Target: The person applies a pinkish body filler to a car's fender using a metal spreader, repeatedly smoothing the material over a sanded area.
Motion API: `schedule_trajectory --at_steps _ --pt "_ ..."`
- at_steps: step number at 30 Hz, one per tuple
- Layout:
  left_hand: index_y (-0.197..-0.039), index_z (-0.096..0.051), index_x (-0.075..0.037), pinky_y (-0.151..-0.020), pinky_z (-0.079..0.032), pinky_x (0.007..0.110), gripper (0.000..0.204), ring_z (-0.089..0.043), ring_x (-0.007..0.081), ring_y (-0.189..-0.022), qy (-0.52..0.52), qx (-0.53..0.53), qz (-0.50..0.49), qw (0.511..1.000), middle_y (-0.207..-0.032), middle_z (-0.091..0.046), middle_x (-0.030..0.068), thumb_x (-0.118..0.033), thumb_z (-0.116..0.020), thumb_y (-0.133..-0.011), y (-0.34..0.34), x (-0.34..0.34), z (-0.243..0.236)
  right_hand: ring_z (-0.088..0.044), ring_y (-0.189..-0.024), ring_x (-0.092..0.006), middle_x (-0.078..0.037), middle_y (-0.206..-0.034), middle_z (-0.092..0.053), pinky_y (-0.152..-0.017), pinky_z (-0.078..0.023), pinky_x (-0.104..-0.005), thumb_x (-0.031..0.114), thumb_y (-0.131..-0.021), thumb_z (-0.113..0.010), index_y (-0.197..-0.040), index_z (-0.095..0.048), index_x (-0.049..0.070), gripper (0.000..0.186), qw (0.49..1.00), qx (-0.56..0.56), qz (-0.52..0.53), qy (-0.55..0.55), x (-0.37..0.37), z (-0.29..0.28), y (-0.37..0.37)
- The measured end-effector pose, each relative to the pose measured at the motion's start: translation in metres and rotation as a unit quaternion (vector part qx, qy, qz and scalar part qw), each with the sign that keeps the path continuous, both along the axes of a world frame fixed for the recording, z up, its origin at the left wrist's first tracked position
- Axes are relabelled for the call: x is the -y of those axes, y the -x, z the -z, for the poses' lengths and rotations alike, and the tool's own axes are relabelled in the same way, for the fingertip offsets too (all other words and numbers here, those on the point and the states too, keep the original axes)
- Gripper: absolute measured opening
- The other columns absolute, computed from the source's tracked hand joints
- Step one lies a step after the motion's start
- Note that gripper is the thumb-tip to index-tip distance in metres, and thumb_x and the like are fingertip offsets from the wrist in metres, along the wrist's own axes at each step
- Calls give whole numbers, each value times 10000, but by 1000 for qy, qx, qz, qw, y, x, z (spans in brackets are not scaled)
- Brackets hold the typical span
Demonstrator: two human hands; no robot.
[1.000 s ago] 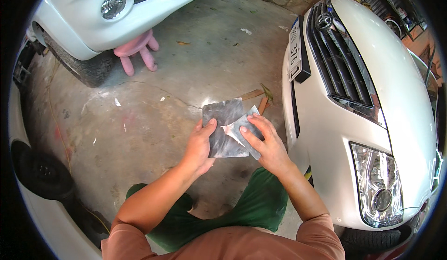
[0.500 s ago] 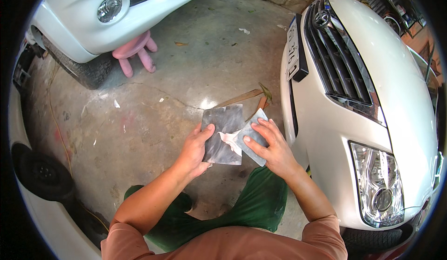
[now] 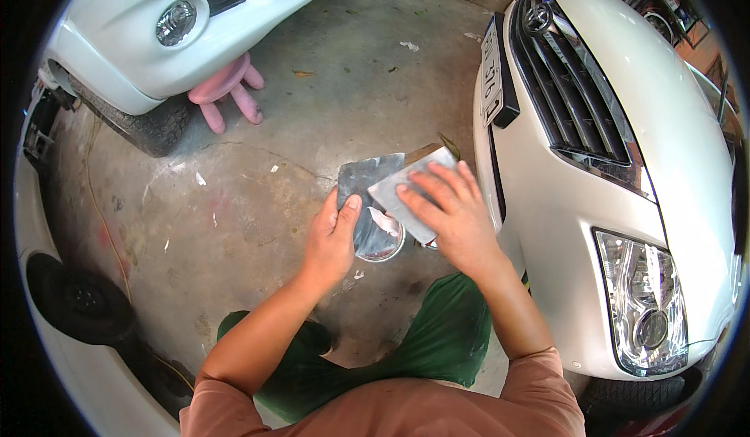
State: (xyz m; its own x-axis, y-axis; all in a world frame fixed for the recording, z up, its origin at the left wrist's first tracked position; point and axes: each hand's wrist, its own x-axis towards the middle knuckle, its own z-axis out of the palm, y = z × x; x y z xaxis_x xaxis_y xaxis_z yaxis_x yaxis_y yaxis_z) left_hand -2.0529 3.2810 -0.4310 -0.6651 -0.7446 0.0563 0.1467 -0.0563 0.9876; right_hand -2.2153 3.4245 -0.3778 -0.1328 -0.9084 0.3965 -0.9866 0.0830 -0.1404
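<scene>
My left hand point(image 3: 332, 238) holds a dark grey putty board point(image 3: 361, 177) by its left side, thumb on top. A dab of pale pinkish-white putty point(image 3: 383, 220) sits on the board. My right hand point(image 3: 462, 216) grips a lighter grey, flat putty spreader point(image 3: 402, 196), fingers spread across its upper face. The spreader is tilted and overlaps the right part of the board; whether the two touch is unclear. Below the board shows the rim of a round can point(image 3: 381, 259), mostly hidden.
A white car front point(image 3: 539, 210) with grille and headlight stands close on my right. Another white car's bumper point(image 3: 117, 62) is at the far left, beside a pink stool point(image 3: 223, 89). A dark wheel point(image 3: 78, 298) is at the left. Scraps lie on the concrete floor point(image 3: 258, 226).
The spreader in my right hand has swung up and left over the board, its face now turned differently. The board has moved slightly away from me, and the can's rim has come into view.
</scene>
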Motion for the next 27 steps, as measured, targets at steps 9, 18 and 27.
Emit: schedule_trajectory --at_steps 9,18,27 --pt "-1134 -571 17 -730 -445 267 264 -524 108 -814 77 45 -38 995 -872 -604 35 -232 -506 -1077 0 1 -5 -503 -1314 -273 -22 -1363 -575 -1146 -338 -549 27 -797 -598 -1298 -643 222 540 994 50 -94 -32 -10 31 -30" --pt "-1212 -557 -3 -812 -463 298 290 -552 126 -905 71 54 -82 993 -1015 -641 71 -254 -499 -1079 1 21 -8 -510 -1295 -352 -128 -1343 -547 -1139 -365 -566 -69 -708 -683 -1367 -611 209 719 981 163 -104 -27 -29 50 -36" --pt "-1281 -541 -24 -964 -498 385 293 -618 195 -1076 -318 -78 -70 942 -1188 -641 95 -207 -551 -1053 8 6 5 -478 -1331 -412 -162 -1402 -480 -1133 -386 -485 -80 -713 -740 -1374 -618 205 730 956 242 -128 108 -5 48 -46"
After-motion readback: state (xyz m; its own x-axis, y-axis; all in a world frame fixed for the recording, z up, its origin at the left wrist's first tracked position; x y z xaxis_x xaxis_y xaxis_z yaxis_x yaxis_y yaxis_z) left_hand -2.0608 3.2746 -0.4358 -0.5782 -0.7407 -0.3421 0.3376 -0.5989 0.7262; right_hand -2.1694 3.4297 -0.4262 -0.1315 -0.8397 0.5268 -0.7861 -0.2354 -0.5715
